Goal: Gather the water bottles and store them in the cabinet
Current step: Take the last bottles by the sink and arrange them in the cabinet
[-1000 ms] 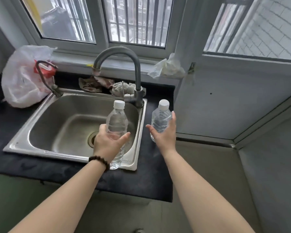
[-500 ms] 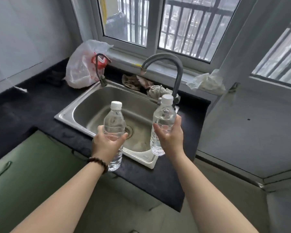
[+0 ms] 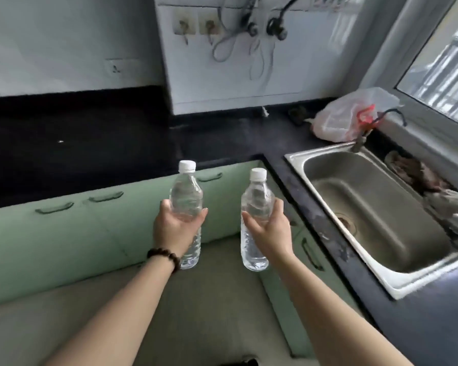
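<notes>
L hand [image 3: 177, 228] is gripping one water bottle [image 3: 186, 207] upright, R hand [image 3: 269, 229] is gripping a 2nd bottle [image 3: 255, 220] beside it, both held in air above the floor, w/ green cabinet doors [image 3: 90, 233] sitting beyond, dark counter [image 3: 90, 143] & steel sink [image 3: 376, 207] lying farther right.

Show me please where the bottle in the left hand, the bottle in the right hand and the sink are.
left bottle [image 3: 186, 196]: head view, on its clear upper body.
right bottle [image 3: 253, 249]: head view, on its lower body.
sink [image 3: 328, 154]: head view, on its steel rim.
</notes>
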Demonstrator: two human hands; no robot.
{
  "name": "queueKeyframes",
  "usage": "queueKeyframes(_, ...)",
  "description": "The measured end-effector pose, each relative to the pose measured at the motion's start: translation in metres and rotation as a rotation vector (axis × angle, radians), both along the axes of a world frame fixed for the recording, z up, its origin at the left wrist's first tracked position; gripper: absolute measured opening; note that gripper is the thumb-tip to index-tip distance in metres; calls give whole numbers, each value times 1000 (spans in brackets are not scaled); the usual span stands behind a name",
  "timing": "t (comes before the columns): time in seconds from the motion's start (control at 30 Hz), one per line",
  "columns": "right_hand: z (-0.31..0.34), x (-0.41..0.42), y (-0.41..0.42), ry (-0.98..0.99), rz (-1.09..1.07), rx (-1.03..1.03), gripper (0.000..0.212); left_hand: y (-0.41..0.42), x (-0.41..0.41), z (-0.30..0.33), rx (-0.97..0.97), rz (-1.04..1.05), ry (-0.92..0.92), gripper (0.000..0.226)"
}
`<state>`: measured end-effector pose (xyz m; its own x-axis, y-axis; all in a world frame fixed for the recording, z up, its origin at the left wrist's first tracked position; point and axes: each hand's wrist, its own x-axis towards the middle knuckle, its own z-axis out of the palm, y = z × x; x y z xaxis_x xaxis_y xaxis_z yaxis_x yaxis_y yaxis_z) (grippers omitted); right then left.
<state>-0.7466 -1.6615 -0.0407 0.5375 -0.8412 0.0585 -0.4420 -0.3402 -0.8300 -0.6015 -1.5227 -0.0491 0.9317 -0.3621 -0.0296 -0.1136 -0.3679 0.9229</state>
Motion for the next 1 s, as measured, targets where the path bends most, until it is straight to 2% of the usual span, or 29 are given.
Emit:
queueKeyframes(0.2, -12, 106, 175, 58, 324, 37, 48, 223, 52, -4, -13, 374, 16, 50)
queueKeyframes(0.37, -21, 174, 335, 47, 595, 102, 47, 396, 63, -12, -3, 665, 64, 56)
queueKeyframes(0.43, -24, 194, 393, 59, 701, 108, 48, 453, 60, -13, -6, 775, 82, 51)
queueKeyframes(0.53, -26, 220, 468, 87, 859, 77, 49, 525, 54, -16, -27, 930, 109, 46)
queueKeyframes(0.7, -36, 264, 571, 107, 1053, 59, 54, 626, 55, -30, -36, 1146, 134, 51)
queueKeyframes(1.0, -55, 403, 730, 121, 1254, 13, 58, 783, 120, -47, 8, 1373, 174, 56)
